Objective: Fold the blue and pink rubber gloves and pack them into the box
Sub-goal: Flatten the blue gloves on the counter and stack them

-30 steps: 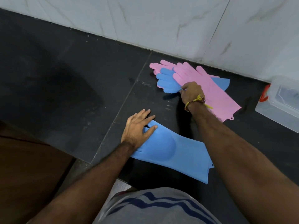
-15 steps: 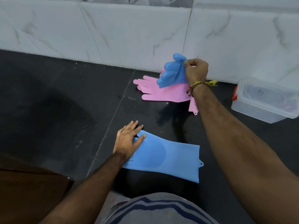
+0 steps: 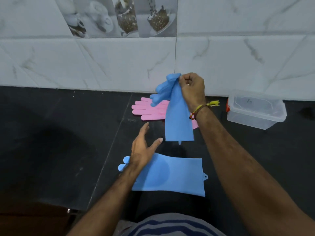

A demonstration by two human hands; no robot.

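Two blue gloves: my right hand (image 3: 191, 90) pinches one limp glove (image 3: 177, 116), probably slippery; left hand (image 3: 142, 150) spread open.

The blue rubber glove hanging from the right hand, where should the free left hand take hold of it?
Probably at the cuff, the straight bottom edge of the hanging blue rubber glove, coming in from below and the left. The right hand pinches it near the fingers, so the cuff dangles free, and the open left hand is just below it.

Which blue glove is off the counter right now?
The blue glove hanging cuff-down from the right hand; the other blue glove lies flat on the counter.
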